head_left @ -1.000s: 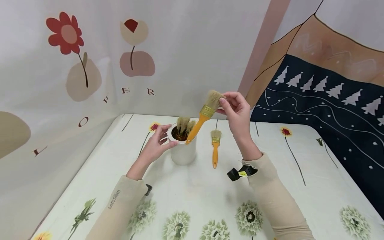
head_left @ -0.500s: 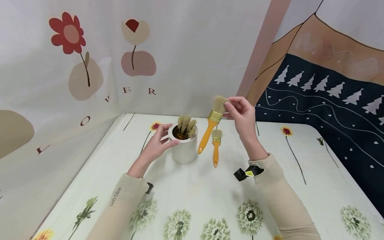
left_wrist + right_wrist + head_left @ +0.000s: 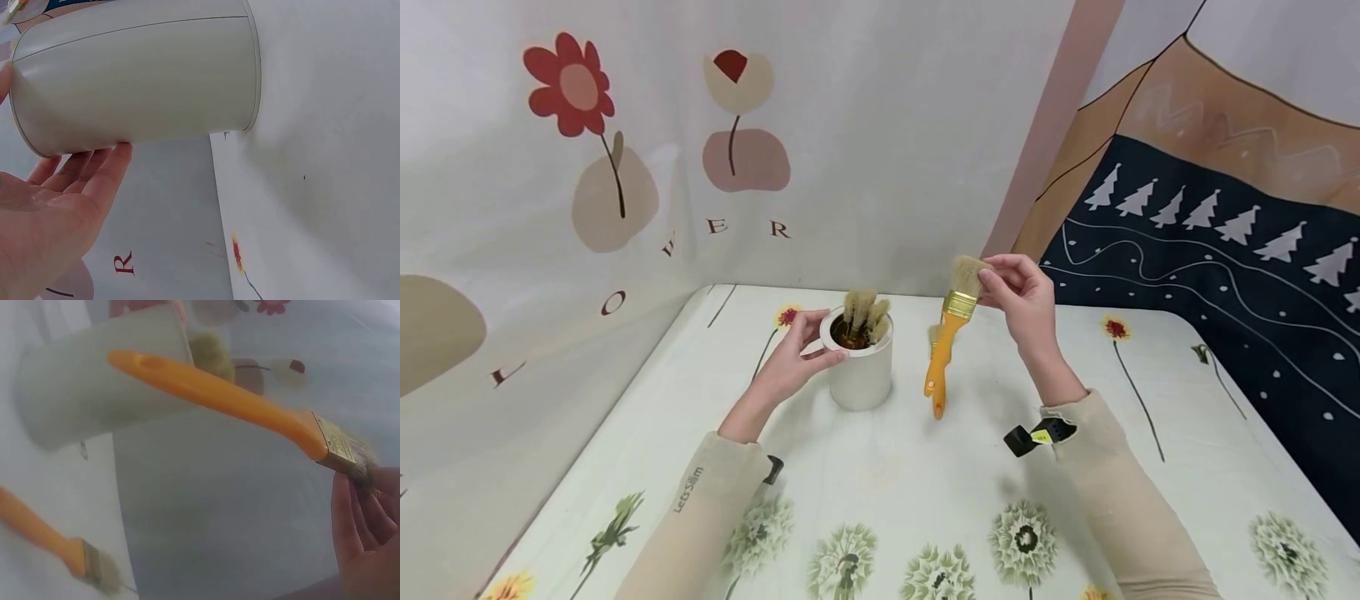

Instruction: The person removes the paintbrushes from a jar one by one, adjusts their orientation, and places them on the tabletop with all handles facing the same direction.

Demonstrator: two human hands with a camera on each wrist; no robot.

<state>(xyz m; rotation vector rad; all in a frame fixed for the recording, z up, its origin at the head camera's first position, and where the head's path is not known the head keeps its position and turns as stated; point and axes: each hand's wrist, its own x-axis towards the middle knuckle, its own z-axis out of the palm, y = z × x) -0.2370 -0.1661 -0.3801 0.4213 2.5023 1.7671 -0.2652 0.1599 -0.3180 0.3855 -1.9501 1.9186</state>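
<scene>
A large paintbrush point(image 3: 956, 321) with an orange handle and pale bristles hangs handle-down from my right hand point(image 3: 1028, 310), which pinches it by the bristles. The handle is over a smaller paintbrush point(image 3: 938, 407) lying on the table and hides most of it in the head view; the right wrist view shows that paintbrush point(image 3: 44, 537) apart from the raised one. My left hand point(image 3: 790, 354) holds an upright off-white cylindrical holder point(image 3: 861, 379) near its rim, thumb at the front and fingers along the side point(image 3: 115, 164). Several brushes point(image 3: 867, 317) stand in the holder, bristles up.
The table point(image 3: 880, 475) has a white cloth printed with flowers. Behind it hang a pale printed curtain point(image 3: 880, 167) and a dark fabric with trees point(image 3: 1195, 258) on the right.
My right hand has carried the large paintbrush right and down, away from the holder to over the smaller paintbrush. My left hand stays on the holder.
</scene>
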